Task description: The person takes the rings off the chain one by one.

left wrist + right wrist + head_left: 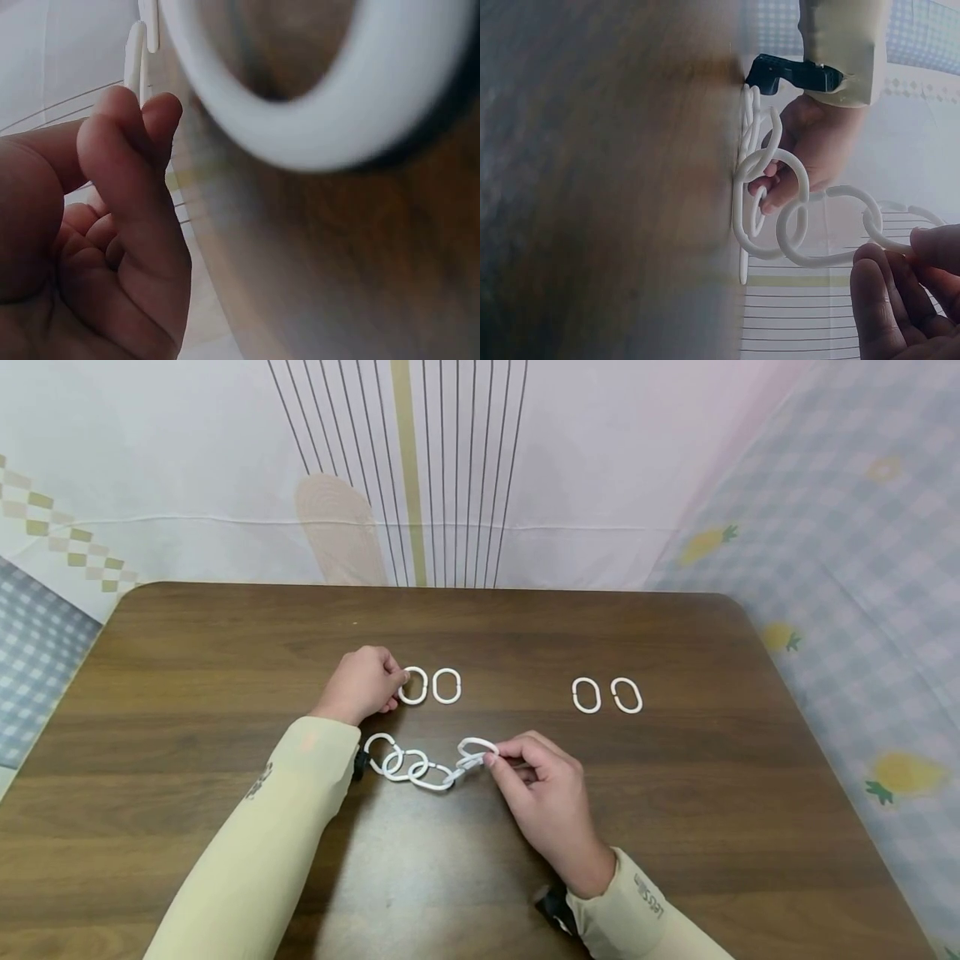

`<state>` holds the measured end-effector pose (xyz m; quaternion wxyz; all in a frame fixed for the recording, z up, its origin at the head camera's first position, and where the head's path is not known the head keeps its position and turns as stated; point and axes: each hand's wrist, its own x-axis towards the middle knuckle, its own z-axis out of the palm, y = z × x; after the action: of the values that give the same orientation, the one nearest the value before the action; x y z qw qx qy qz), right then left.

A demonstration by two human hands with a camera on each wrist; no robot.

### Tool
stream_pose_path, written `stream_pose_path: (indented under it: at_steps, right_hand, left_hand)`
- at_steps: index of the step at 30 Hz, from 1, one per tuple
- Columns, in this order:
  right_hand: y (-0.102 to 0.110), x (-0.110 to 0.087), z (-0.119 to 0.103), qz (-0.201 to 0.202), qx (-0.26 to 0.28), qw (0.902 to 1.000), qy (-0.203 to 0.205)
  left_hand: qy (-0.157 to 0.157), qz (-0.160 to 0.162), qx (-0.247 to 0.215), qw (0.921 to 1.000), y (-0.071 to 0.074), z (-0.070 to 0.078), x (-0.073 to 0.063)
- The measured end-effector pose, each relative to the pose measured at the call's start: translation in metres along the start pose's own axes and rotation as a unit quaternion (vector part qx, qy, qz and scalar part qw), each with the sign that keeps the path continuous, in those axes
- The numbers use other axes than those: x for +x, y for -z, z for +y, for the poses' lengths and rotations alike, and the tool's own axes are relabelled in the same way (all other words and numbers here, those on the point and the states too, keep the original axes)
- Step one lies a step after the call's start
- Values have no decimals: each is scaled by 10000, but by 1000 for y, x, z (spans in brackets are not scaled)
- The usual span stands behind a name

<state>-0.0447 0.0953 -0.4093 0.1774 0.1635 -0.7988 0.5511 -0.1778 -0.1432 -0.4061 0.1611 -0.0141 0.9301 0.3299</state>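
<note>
With thumb and finger my left hand [362, 683] pinches the left side of a loose white oval plastic link [426, 685] on the table. A second loose link [447, 702] lies just right of it. Nearer to me, a chain of several joined white links [431, 787] runs from beside the left wrist to my right hand [547, 797]. That hand pinches the chain's right end, which is raised off the table in the right wrist view, where the links [817, 262] hang in a row. One chain link [300, 146] looms large and blurred in the left wrist view.
Two more loose links, one [587, 710] beside the other [628, 711], lie to the right on the brown wooden table [675, 827]. A patterned white cloth [585, 468] hangs behind the far edge, and a checked cloth [847, 635] hangs at the right.
</note>
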Motion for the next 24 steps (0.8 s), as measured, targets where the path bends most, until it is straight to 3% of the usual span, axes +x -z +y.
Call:
stream_pose_path:
  at_steps: [16, 24]
  right_hand:
    - [0, 0, 1, -71, -51, 10000, -18]
    - [-2, 0, 2, -114, -24, 9999, -33]
  left_hand:
    - [-113, -76, 893, 9959, 1, -2, 6]
    - [-16, -53, 1029, 9947, 1, -4, 7]
